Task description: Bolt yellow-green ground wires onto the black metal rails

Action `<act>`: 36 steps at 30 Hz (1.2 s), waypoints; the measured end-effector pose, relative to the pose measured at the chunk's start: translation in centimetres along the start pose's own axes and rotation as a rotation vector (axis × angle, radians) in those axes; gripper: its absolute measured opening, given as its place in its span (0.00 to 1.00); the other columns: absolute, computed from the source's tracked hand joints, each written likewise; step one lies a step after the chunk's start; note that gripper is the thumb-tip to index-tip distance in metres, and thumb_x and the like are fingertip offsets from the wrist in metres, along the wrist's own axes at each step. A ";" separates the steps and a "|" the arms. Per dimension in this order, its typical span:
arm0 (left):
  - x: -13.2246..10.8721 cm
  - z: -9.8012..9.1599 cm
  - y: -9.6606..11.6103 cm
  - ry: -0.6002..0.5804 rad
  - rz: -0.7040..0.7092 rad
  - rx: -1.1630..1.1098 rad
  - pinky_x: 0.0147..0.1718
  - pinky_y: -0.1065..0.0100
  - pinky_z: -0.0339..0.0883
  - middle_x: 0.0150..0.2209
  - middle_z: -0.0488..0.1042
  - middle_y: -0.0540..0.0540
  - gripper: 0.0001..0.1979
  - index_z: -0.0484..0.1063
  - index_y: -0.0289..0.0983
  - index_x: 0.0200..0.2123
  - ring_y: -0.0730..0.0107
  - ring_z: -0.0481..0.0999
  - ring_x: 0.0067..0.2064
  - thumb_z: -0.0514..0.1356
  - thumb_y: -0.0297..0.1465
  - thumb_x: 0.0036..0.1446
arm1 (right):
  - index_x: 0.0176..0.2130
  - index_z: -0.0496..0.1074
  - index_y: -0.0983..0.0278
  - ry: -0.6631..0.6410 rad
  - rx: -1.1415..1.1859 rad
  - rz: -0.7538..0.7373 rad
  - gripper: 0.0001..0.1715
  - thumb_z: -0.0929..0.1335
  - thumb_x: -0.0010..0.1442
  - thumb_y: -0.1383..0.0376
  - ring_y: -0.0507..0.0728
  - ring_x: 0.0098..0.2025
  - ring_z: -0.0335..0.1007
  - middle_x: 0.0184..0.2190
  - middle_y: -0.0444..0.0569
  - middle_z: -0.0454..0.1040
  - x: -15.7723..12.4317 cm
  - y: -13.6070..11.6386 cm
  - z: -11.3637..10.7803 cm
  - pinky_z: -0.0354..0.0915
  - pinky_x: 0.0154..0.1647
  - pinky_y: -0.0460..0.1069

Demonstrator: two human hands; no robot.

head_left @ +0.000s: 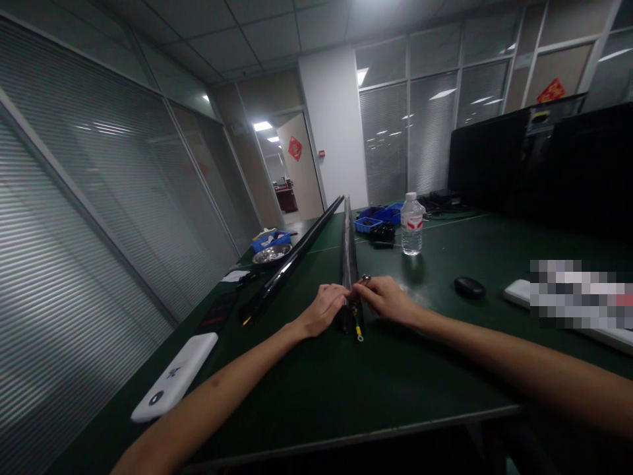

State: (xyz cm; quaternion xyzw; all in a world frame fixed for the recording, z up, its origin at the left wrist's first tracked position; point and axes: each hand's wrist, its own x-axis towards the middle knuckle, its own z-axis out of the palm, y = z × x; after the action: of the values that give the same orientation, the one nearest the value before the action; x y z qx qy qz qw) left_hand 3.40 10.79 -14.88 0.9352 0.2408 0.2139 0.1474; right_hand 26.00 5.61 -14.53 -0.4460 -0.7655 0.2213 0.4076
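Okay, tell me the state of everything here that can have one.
Handled bar: lying lengthwise
Left hand: on its near end
Right hand: at same end, fingers bent
Other bar: lying, untouched
Ring terminal: exposed
Bottle: upright, capped
Far door: open
Ceiling light: lit
Blinds: lowered

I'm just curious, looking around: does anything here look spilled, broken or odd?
Nothing looks spilled or broken. The bottle stands upright, and the left hand and right hand are at the near end of a long dark bar. Only oddity: blocky squares hide part of the white object at right, so I can't judge it.
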 end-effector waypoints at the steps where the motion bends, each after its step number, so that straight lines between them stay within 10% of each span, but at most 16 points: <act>1: 0.0 0.0 0.0 0.000 -0.001 0.001 0.62 0.56 0.55 0.53 0.75 0.43 0.20 0.70 0.38 0.54 0.60 0.69 0.59 0.41 0.34 0.74 | 0.26 0.73 0.65 0.000 -0.004 0.003 0.28 0.62 0.72 0.53 0.52 0.18 0.68 0.17 0.42 0.70 0.0 0.0 0.0 0.63 0.23 0.46; 22: 0.0 -0.1 0.2 -0.009 -0.020 -0.056 0.62 0.56 0.55 0.53 0.75 0.43 0.20 0.67 0.39 0.60 0.59 0.69 0.57 0.43 0.35 0.74 | 0.31 0.76 0.65 -0.030 -0.028 -0.071 0.25 0.62 0.72 0.54 0.55 0.25 0.72 0.22 0.45 0.74 0.0 -0.1 -0.1 0.65 0.30 0.48; 36: 0.0 0.2 -0.1 -0.009 -0.006 -0.026 0.62 0.56 0.54 0.53 0.74 0.42 0.18 0.68 0.38 0.57 0.59 0.69 0.57 0.43 0.35 0.74 | 0.37 0.72 0.65 -0.113 0.083 0.124 0.19 0.60 0.72 0.58 0.51 0.18 0.68 0.21 0.42 0.70 0.0 -0.4 0.0 0.63 0.16 0.44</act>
State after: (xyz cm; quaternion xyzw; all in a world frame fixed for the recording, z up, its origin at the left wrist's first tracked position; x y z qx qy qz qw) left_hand 3.45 10.85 -15.03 0.9334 0.2401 0.2124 0.1613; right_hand 25.79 5.37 -14.22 -0.4619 -0.7485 0.3024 0.3673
